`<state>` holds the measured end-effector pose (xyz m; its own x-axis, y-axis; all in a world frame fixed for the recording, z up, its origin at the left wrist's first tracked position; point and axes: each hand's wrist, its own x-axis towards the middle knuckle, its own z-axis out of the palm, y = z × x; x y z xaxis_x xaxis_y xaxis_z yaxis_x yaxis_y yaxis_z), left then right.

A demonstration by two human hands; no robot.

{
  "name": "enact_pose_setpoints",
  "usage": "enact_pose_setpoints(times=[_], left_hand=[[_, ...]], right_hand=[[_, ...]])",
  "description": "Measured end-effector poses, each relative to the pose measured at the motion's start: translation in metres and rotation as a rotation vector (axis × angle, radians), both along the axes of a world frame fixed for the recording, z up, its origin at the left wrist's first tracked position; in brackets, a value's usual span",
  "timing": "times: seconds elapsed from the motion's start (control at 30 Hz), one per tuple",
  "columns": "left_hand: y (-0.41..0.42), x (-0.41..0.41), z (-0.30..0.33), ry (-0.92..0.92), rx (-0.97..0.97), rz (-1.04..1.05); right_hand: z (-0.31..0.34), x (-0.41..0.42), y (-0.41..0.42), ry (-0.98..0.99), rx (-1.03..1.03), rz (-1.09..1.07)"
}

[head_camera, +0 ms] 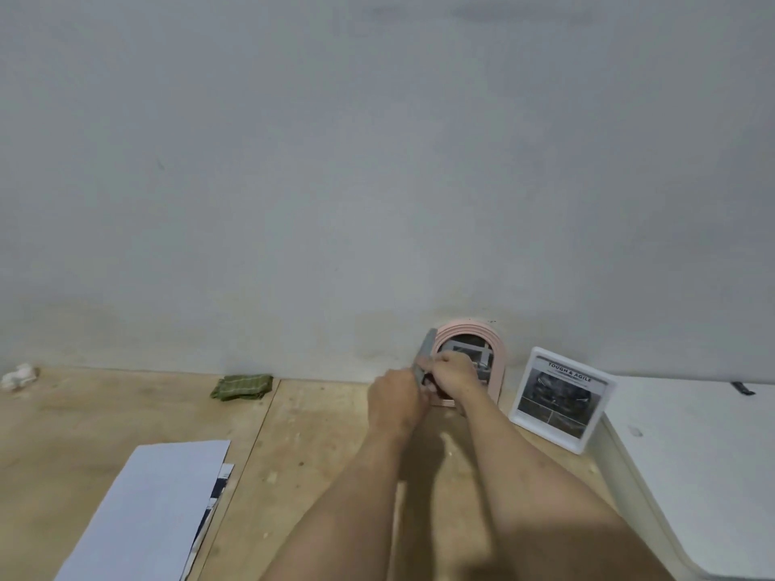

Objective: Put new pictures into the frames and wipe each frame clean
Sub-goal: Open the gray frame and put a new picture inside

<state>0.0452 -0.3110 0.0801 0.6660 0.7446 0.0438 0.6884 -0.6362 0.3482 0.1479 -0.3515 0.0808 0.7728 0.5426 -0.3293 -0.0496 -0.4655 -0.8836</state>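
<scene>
Both hands are busy at the pink frame (469, 329), which stands at the back edge of the table (327, 434) against the wall. The left hand (396, 398) pinches a grey panel (427, 350), maybe the frame's back. The right hand (451, 373) curls on the picture (469, 350) inside. I think the picture is going in. Next, it must sit flat before the back shuts. The green cloth (242, 387) waits further left along that edge.

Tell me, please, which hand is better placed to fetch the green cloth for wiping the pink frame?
Probably the left hand: the green cloth lies on its side by the wall, while the right hand is at the pink frame and can steady it.
</scene>
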Motion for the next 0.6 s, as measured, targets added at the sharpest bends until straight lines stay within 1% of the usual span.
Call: enact_pose_setpoints(times=[0.03, 0.1, 0.17, 0.23, 0.27, 0.3, 0.33, 0.37, 0.43, 0.47, 0.5, 0.57, 0.6], left_hand=[[0.01, -0.005, 0.004, -0.024, -0.008, 0.038], [0.036, -0.021, 0.01, -0.081, -0.107, 0.111], [0.062, -0.043, 0.008, -0.195, -0.323, 0.159], [0.083, -0.068, 0.005, -0.321, -0.565, 0.184], [0.09, -0.079, 0.004, -0.382, -0.666, 0.203], [0.095, -0.088, 0.002, -0.428, -0.743, 0.227], [0.098, -0.098, -0.001, -0.449, -0.791, 0.255], [0.099, -0.107, -0.004, -0.458, -0.819, 0.277], [0.1, -0.124, -0.016, -0.438, -0.863, 0.314], [0.1, -0.131, -0.024, -0.425, -0.886, 0.332], [0.1, -0.138, -0.034, -0.41, -0.906, 0.354], [0.1, -0.152, -0.056, -0.371, -0.934, 0.395], [0.1, -0.159, -0.066, -0.352, -0.944, 0.415]], right_hand=[[-0.003, -0.001, 0.001, 0.062, 0.049, 0.008], [-0.009, -0.002, -0.007, 0.097, 0.023, 0.031], [-0.043, 0.009, -0.019, 0.099, -0.035, -0.007], [-0.156, 0.067, -0.028, 0.154, -0.125, -0.098], [-0.193, 0.081, -0.038, 0.181, -0.185, -0.115], [-0.209, 0.083, -0.049, 0.276, -0.198, -0.16], [-0.21, 0.075, -0.062, 0.331, -0.165, -0.203], [-0.187, 0.053, -0.074, 0.388, -0.13, -0.233], [-0.114, -0.001, -0.09, 0.441, -0.075, -0.271], [-0.108, -0.008, -0.092, 0.435, -0.085, -0.302], [-0.116, -0.009, -0.092, 0.425, -0.088, -0.304], [-0.152, 0.001, -0.09, 0.43, -0.095, -0.312], [-0.16, -0.003, -0.09, 0.406, -0.153, -0.304]])
